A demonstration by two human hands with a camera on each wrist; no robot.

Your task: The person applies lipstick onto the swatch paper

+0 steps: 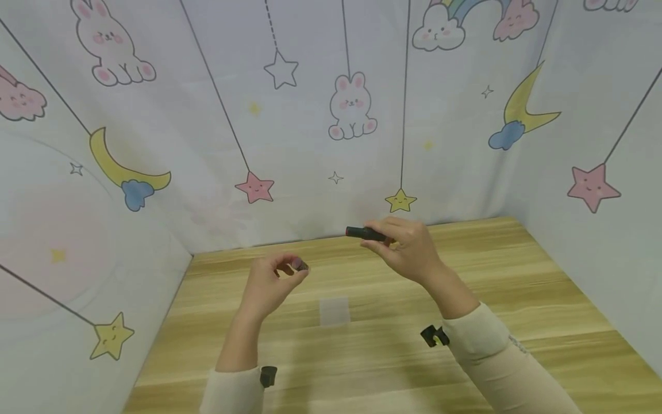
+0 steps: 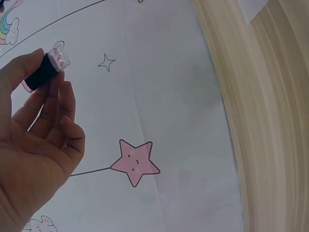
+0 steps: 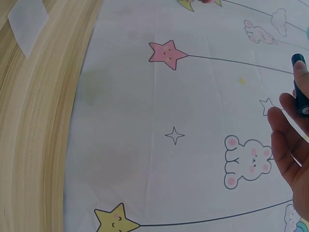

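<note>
In the head view my left hand (image 1: 267,286) pinches a small dark cylinder (image 1: 299,264) between thumb and fingertips. Seen from the left wrist, this cylinder (image 2: 42,72) has a black band, a clear faceted end and a pink rim at its other end; its exact kind I cannot tell. My right hand (image 1: 411,247) holds a slim black tube (image 1: 364,233) by its right part, with its reddish free end pointing left toward the other hand. The tube (image 3: 300,96) shows at the edge of the right wrist view, thumb laid over it. Both hands are raised, apart from each other.
A small pale square (image 1: 334,311) lies on the wood-grain table (image 1: 383,351) between the forearms. White curtains (image 1: 310,144) printed with stars, moons and bunnies stand behind the table and at both sides. Small black devices (image 1: 434,336) sit at both cuffs.
</note>
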